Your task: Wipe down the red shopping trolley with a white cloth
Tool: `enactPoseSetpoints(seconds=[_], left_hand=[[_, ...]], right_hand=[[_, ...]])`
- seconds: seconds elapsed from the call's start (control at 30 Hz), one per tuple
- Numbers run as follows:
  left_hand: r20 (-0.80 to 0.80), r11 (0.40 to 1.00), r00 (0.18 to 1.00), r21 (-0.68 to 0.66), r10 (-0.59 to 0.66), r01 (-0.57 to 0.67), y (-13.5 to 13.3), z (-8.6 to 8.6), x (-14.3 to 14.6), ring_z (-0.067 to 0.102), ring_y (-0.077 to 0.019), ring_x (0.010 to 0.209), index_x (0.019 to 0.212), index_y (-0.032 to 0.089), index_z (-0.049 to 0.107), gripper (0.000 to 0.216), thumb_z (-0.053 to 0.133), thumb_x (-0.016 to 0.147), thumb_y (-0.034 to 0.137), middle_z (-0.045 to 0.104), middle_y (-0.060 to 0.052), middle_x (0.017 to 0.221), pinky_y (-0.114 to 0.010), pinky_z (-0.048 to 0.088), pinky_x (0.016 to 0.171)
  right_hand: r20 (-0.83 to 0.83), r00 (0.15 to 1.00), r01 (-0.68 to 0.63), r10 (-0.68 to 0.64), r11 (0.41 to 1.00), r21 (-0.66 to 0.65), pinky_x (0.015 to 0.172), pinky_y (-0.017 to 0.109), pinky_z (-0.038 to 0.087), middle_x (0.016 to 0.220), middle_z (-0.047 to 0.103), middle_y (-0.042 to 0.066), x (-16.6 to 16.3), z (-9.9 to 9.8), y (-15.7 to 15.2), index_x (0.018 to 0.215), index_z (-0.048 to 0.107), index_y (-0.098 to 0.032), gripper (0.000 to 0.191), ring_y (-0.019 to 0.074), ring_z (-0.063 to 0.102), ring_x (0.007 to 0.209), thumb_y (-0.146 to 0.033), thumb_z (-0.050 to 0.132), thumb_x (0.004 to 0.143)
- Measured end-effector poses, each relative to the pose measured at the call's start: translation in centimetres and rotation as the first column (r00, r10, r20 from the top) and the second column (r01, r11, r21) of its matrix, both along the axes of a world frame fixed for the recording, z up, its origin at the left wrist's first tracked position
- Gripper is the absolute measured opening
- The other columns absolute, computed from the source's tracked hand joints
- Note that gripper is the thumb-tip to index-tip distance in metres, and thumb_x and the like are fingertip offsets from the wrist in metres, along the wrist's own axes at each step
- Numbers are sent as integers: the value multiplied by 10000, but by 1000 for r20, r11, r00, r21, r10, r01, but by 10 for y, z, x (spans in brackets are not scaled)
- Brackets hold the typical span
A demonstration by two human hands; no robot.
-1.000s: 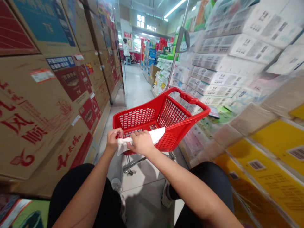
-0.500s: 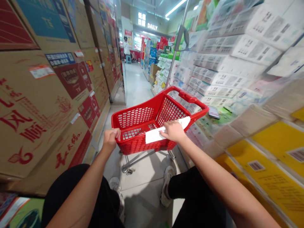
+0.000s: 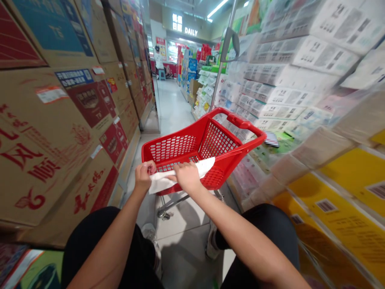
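Note:
A red plastic shopping cart (image 3: 177,143) stands in front of me, its basket showing nothing inside. My left hand (image 3: 144,175) is closed at the near left corner of its rim, fingers curled; the exact grip is partly hidden. A thin white sheet (image 3: 207,165), like a cloth or paper towel, drapes over the near rim. My right hand (image 3: 187,176) presses it onto that rim with fingers wrapped over, near the rim's middle. The sheet's left end reaches beside my left hand. The cart's push handle (image 3: 245,124) is at the upper right.
Stacked cardboard boxes (image 3: 54,132) wall the left side. On the right stand piles of white tissue packs (image 3: 279,96) and yellow cartons (image 3: 343,192). A grey-handled post (image 3: 222,64) rises behind the cart. Far down the aisle are shelves and a person (image 3: 159,60) by a blue stool (image 3: 161,74).
My right hand has slid left along the near rim with the white sheet, closer to my left hand. The left hand has shifted slightly right; the cart has hardly moved.

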State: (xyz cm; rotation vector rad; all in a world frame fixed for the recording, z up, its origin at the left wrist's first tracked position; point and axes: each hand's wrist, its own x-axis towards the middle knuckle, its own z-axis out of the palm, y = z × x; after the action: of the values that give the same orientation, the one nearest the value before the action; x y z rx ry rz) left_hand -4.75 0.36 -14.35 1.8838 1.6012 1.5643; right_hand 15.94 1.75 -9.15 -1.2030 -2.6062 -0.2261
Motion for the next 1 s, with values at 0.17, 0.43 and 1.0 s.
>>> enactPoseSetpoints(seconds=[0.17,0.43,1.0], left_hand=[[-81,1000,997,8,14,-13,-2,0,-15,437,-176,543,547,238,336,472,204,982,368,477,-45,518,-355,336,588],[-242,997,969,74,43,-26,-1,-1,-27,402,-165,530,522,234,301,437,388,940,329,405,-7,490,-361,325,654],[-328,994,942,104,68,-35,10,-11,-2,490,-218,622,611,237,454,347,376,948,258,558,-70,602,-415,377,756]], right_hand=[[-32,997,-64,64,998,3,813,357,375,944,734,103,-14,-2,-4,999,655,-175,532,242,655,883,-649,412,999],[125,984,117,-127,990,82,857,365,337,952,724,148,104,35,43,951,669,-144,624,272,640,912,-716,421,955],[-53,999,-7,7,1000,11,852,366,377,953,735,94,-18,-5,-7,981,678,-184,469,252,639,912,-568,411,1019]])
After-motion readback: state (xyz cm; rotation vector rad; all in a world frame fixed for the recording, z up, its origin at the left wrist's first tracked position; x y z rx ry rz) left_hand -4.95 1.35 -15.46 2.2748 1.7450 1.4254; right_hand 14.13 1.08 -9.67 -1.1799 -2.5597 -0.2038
